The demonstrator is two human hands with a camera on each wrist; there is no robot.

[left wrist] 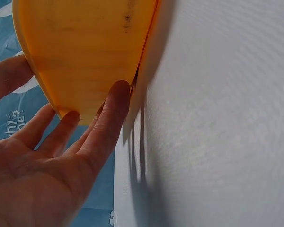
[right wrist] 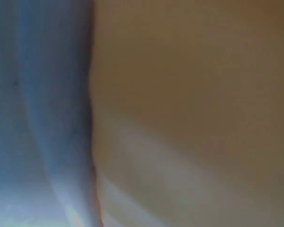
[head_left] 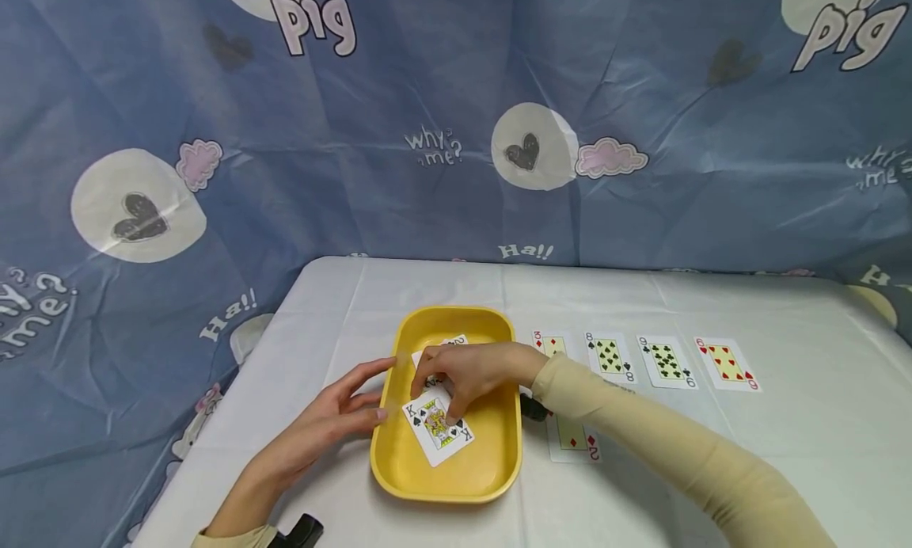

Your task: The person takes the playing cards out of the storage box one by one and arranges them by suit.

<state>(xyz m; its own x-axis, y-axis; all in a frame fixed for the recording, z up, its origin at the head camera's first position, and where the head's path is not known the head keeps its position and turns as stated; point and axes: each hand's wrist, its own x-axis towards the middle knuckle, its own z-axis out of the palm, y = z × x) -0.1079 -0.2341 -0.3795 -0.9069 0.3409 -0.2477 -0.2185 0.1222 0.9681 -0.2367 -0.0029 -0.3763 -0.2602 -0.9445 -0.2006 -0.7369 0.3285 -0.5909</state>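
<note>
A yellow tray (head_left: 492, 461) stands on the white table. Inside it, a king of spades card (head_left: 438, 445) lies slanted, in front of another black-suited card (head_left: 457, 340) partly covered by my right hand (head_left: 473, 371). That hand reaches in from the right with bent fingers; its thumb is on the king's face and a fingertip is at the king's upper edge, pinching it. At the tray's left side, my left hand (head_left: 331, 417) touches the rim with extended fingers. The left wrist view shows its fingers (left wrist: 109, 113) against the tray's outer wall. The right wrist view is blurred.
Right of the tray, a row of face-up cards holds a red diamond card (head_left: 552, 344), a black eight (head_left: 609, 355), a club card (head_left: 667, 362) and a heart card (head_left: 727, 364). A two of diamonds (head_left: 571, 445) lies nearer, partly under the right forearm. Blue printed cloth (head_left: 427, 207) hangs behind.
</note>
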